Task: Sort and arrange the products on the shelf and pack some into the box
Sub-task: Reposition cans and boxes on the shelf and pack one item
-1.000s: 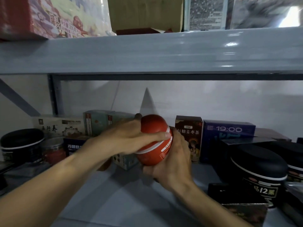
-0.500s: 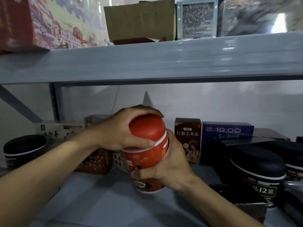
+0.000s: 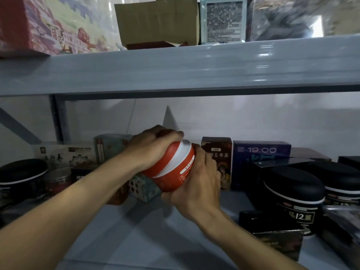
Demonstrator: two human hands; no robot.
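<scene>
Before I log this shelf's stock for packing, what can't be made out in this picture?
Head view only.
Red jar: its top is covered by the left hand, its lower side by the right hand; the label print is too small.
Brown tea box: left part hidden behind the right hand.
Colourful box: cut off by the upper edge.
Packing box: not in view.

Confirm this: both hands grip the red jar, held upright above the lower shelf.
Not upright. The head view shows the red jar tilted, its top leaning left under the left hand, while the right hand grips its lower side. Both hands do hold it above the lower shelf.
</scene>
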